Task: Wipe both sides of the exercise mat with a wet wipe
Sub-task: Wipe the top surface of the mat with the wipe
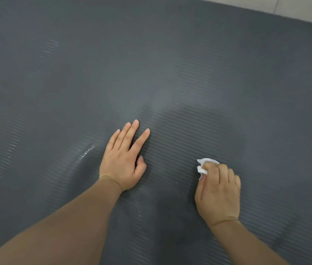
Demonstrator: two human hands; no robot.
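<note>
Dark grey ribbed exercise mat [170, 73] lies flat and fills nearly the whole frame. A strip of pale tiled floor [294, 8] shows past its far edge at upper right.

Left hand [122, 161], lower centre: palm down on the mat, fingers [132, 131] straight and slightly spread, index apart from the other three, thumb tucked in toward the palm. It holds nothing; it looks to be bracing the mat.

Right hand [218, 194], lower right: fingers curled over a bunched white wet wipe [205, 165], thumb and forefinger pinching it and pressing it to the mat. Only a small wad of the wipe pokes out ahead of the fingertips.

Wet sheen in streaks at mid left and upper left of the frame, and a bright glint just left of the left hand. These read as damp, already wiped patches. The band around the right hand looks duller, though lighting makes this hard to judge.

Risks as I read them:
- The wipe is balled small, so each pass covers little, and strips may be missed between strokes.
- If the left hand lifts, drag from the wipe could ripple or shift the mat.
- The ridges may snag and shred the wipe.
- The wipe may dry out before this face is finished, and the underside is not yet turned up.
- A palm on damp foam could slide.
</note>
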